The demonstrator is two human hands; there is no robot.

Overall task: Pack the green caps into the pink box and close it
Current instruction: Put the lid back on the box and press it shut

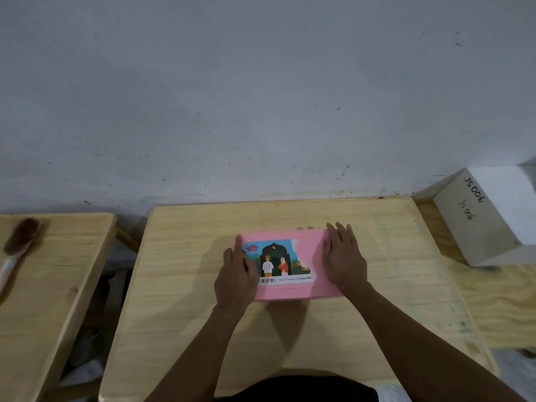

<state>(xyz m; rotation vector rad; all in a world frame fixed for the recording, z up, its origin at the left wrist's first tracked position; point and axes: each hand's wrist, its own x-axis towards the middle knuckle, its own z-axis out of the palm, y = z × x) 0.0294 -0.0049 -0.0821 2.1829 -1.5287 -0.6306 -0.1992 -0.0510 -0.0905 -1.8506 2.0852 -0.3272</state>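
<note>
Pressing flat, spread-fingered left hand [236, 275] and right hand [343, 261] on the closed pink box [290, 291], likely light, thin, dentable cardboard.

Light wooden table [377, 285] set against grey wall, grain running side to side. Pink box [290, 291] lies flat at centre, lid shut, printed label facing up. Second wooden table [58, 285] stands just beside it at left, narrow gap between; brown-bristled brush [17, 242] with pale handle lies on it. At right, white box [487, 219] marked "JS 006" rests on plywood surface [499, 300].
</note>
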